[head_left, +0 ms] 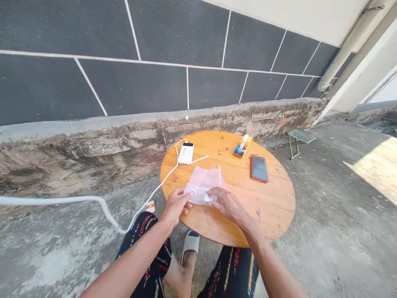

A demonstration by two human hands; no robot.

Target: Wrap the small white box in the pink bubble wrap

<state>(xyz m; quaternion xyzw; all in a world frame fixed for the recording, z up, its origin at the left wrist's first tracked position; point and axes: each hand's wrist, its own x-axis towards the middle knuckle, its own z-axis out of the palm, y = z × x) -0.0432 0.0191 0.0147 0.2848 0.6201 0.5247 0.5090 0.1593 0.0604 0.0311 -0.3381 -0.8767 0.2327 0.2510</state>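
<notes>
bubble wrap looks light, soft and slippery, best held by its edges; left hand pinches its near-left edge; right hand curls over it, grip hard to tell.

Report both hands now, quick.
Left hand: closed, holding the translucent pink plastic sheet by its left edge.
Right hand: on the sheet; whether it grips cannot be told.

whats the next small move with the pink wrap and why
Perhaps roll the pink wrap up from its near edge: the small white piece sits by that edge, the left hand holds the left side, and the right hand is at the piece.
</notes>
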